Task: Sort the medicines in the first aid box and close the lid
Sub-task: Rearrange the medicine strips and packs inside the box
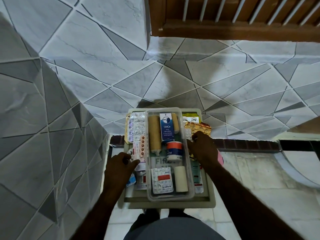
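Observation:
The open beige first aid box [166, 204] sits in front of me with a clear tray [170, 198] in its middle. In the tray lie a tan bandage roll [155, 134], a blue carton [166, 126], an orange-and-blue adhesive tape roll [174, 149], a red-labelled blister pack [161, 181] and a white roll [181, 179]. My left hand [119, 168] pinches a white-and-pink tablet strip [136, 154] in the left compartment, below silver strips [136, 125]. My right hand [202, 149] curls over packets right of the tray, near gold foil sachets [199, 127]; its grip is hidden.
Grey and white tiled walls [86, 80] rise behind and to the left. A wooden window frame [233, 30] is at the top right. A dark tile border [242, 144] runs along the ledge under the box. My lap [173, 229] is below.

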{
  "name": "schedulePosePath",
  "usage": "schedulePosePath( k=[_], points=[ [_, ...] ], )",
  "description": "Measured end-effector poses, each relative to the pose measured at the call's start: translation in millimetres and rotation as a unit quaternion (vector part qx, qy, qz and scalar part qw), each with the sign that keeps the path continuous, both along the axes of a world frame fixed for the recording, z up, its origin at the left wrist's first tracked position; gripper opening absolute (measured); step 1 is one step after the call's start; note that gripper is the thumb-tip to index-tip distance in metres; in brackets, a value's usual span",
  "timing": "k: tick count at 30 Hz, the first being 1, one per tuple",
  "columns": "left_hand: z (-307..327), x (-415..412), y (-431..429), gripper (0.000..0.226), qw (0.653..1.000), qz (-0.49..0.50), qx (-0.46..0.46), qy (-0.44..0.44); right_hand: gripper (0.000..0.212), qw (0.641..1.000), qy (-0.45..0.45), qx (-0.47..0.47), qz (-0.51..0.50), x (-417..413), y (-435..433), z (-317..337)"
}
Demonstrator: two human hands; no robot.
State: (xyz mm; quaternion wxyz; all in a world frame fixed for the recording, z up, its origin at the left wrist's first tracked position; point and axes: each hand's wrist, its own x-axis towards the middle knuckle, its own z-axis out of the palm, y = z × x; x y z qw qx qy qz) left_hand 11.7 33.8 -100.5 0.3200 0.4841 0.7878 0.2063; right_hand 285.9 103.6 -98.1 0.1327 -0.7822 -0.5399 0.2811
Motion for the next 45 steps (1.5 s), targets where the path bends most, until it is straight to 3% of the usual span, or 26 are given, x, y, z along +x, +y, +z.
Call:
schedulePosePath(
  k=[6,11,20,29,32,37,40,45],
  points=[
    [-9.3,10.1,2.4,0.043,0.998,-0.024,0.024,0.058,0.046,1.000,-0.005,-0.007,-0.013,-3.8,4.6,1.5],
    [-9.6,20.2,12.0,0.033,0.995,-0.053,0.038,0.075,0.045,0.997,0.065,-0.017,-0.036,-7.7,10.2,3.0],
    [-15.5,31.1,27.8,0.023,0.989,-0.068,0.059,0.114,0.018,0.981,0.165,-0.038,-0.092,-1.0,16.5,9.8],
    [-10.4,30.9,39.2,0.015,0.999,0.010,-0.043,-0.022,0.012,0.972,0.207,-0.002,-0.114,5.1,8.2,11.4],
    [0.9,27.6,35.6,0.010,0.993,0.035,-0.049,-0.098,0.007,0.966,0.216,0.028,-0.139,5.0,2.0,17.4],
    [29.6,11.2,18.8,0.007,0.978,0.087,-0.022,-0.188,0.007,0.933,0.303,0.050,-0.187,2.8,-9.3,39.1],
    [41.9,1.5,7.6,0.019,0.963,0.115,-0.035,-0.239,0.017,0.914,0.358,0.051,-0.182,-8.1,-21.8,57.5],
    [64.7,23.0,-12.8,0.012,0.959,0.088,-0.057,-0.262,0.017,0.932,0.346,0.029,-0.104,-30.8,-44.8,63.2]
  ],
)
